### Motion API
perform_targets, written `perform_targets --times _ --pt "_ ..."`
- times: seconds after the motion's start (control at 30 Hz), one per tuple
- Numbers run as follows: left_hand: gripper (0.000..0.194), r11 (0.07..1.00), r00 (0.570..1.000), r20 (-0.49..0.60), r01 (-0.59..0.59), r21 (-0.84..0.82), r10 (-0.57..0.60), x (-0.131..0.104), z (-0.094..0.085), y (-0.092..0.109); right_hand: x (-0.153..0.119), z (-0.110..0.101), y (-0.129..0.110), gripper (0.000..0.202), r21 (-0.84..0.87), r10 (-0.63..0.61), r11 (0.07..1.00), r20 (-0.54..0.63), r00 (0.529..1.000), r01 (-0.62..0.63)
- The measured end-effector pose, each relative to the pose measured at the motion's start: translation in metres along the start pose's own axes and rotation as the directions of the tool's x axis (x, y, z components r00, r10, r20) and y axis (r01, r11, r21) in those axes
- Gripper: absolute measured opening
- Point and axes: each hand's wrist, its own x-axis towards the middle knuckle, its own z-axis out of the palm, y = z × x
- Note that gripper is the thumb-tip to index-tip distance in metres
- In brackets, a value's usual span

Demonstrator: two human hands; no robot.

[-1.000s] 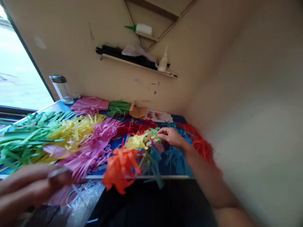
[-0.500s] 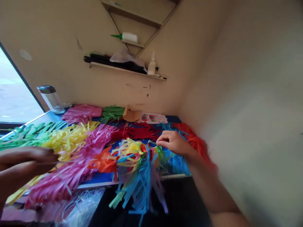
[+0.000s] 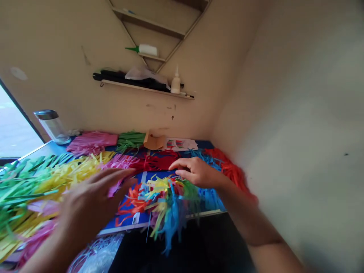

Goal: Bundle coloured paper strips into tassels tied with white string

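A multicoloured bunch of tissue-paper tassels [image 3: 170, 201] lies at the table's front edge, its yellow, blue, green and red strips hanging over. My left hand [image 3: 91, 201] reaches in above the fringed paper, slightly blurred, its fingers stretched apart and nothing visible in them. Just behind the bunch hovers my right hand [image 3: 200, 173], with thumb and forefinger parted; whether it touches any strip I cannot tell. Pink fringe [image 3: 116, 161] is partly hidden by my left hand. Red fringe [image 3: 162, 161] lies beyond my right fingertips, and blue fringe [image 3: 212, 199] beneath that wrist.
Green [image 3: 17, 185] and yellow fringe [image 3: 74, 170] spread across the left of the blue table. A glass bottle [image 3: 52, 127] stands near the window. Orange-red fringe [image 3: 236, 170] lies along the right wall. White stringy material [image 3: 98, 256] sits below the table edge. A wall shelf [image 3: 142, 88] holds a glue bottle [image 3: 176, 84].
My left hand has moved right, towards the tassels, and its fingers have opened. My right hand has shifted slightly left and its pinch has loosened. The tassel bunch sits more compactly.
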Motion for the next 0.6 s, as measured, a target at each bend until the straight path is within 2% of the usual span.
perform_targets --times 0.07,0.1,0.17,0.27,0.33,0.4,0.47,0.53,0.6 --pt "0.039 0.971 0.976 0.133 -0.149 -0.185 0.175 0.009 0.02 0.04 0.012 0.0 -0.016 0.021 0.041 -0.017 0.999 0.06 0.998 0.014" --pt "0.039 0.945 0.963 0.16 -0.167 -0.283 0.218 0.013 0.03 0.054 0.017 0.0 -0.023 0.019 0.057 -0.025 0.998 0.07 0.997 0.021" --pt "0.038 0.909 0.941 0.22 -0.158 -0.386 0.257 0.02 0.048 0.067 0.024 -0.001 -0.035 0.015 0.132 -0.045 0.991 0.074 0.996 0.035" --pt "0.037 0.918 0.921 0.282 -0.155 -0.365 0.267 0.022 0.069 0.069 0.026 -0.013 -0.045 0.014 0.324 -0.091 0.942 -0.005 0.996 0.088" --pt "0.036 0.93 0.905 0.324 -0.168 -0.326 0.277 0.02 0.076 0.065 0.019 -0.03 -0.049 0.014 0.394 -0.096 0.906 -0.158 0.983 0.152" --pt "0.036 0.946 0.893 0.364 -0.167 -0.279 0.265 0.017 0.077 0.058 0.003 -0.053 -0.049 0.013 0.377 -0.064 0.905 -0.34 0.938 0.198" --pt "0.037 0.961 0.886 0.397 -0.159 -0.227 0.241 0.016 0.075 0.051 -0.02 -0.077 -0.043 0.011 0.32 -0.007 0.929 -0.49 0.871 0.187" --pt "0.039 0.973 0.867 0.445 -0.177 -0.148 0.226 0.016 0.071 0.046 -0.046 -0.097 -0.028 0.009 0.272 0.058 0.953 -0.592 0.804 0.131" --pt "0.041 0.976 0.842 0.495 -0.209 -0.067 0.215 0.018 0.068 0.044 -0.071 -0.11 -0.005 0.014 0.228 0.122 0.973 -0.634 0.764 0.034"
